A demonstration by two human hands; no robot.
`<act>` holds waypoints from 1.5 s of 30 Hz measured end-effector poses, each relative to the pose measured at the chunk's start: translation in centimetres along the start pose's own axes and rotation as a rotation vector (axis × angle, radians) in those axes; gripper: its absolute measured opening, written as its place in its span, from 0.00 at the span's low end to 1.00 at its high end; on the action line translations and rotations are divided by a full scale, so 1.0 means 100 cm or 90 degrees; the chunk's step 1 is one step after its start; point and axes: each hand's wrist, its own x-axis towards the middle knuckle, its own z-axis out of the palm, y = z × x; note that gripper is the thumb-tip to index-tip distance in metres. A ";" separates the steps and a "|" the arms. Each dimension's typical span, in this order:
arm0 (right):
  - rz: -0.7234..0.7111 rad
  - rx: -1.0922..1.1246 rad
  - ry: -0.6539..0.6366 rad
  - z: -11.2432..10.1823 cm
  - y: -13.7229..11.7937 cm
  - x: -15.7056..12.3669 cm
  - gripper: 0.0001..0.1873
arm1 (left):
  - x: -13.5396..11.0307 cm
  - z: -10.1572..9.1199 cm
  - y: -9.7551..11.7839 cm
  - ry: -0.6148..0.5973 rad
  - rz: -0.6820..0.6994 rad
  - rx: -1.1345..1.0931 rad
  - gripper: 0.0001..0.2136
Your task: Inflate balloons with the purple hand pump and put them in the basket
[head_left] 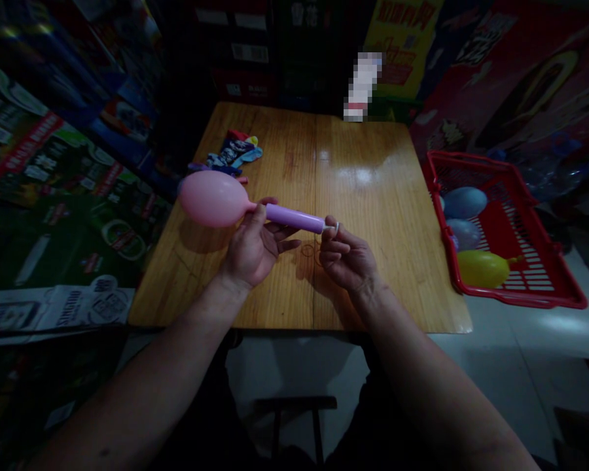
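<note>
Along the left side, a white-banded carton (pixel 53 307) bears lettering beginning "SING"; behind the wooden table (pixel 368 281), a dark green crate (pixel 304 49) reads "雪花". Above the table's left part, a pink balloon (pixel 211 199), smooth, rounded and inflated, adjoins a purple pump (pixel 297 218). Left hand (pixel 250 248) pinches the balloon's neck (pixel 252 206); right hand (pixel 348 258) grips the pump's white handle (pixel 338 227).

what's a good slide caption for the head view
Left hand holds a pink balloon and purple pump together; right hand grips the white handle.
</note>
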 end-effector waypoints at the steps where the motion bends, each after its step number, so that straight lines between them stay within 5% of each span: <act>1: -0.005 0.007 -0.001 0.000 0.001 0.001 0.09 | 0.000 0.001 0.000 -0.002 0.005 0.002 0.19; 11: -0.068 -0.003 0.025 0.007 -0.030 -0.007 0.16 | 0.015 -0.011 0.016 0.037 0.093 -0.013 0.18; 20: 0.013 0.052 -0.007 -0.002 0.002 0.004 0.10 | 0.005 -0.005 -0.004 0.000 0.038 0.004 0.17; 29: -0.066 -0.050 0.034 0.005 -0.033 -0.006 0.15 | 0.016 -0.014 0.021 0.051 0.094 0.006 0.18; 38: 0.036 0.040 -0.016 -0.001 0.000 0.002 0.12 | 0.008 -0.007 -0.002 0.009 0.052 0.001 0.17; 45: 0.015 0.022 0.011 0.004 -0.013 -0.003 0.13 | 0.010 -0.006 0.008 0.031 0.047 0.021 0.18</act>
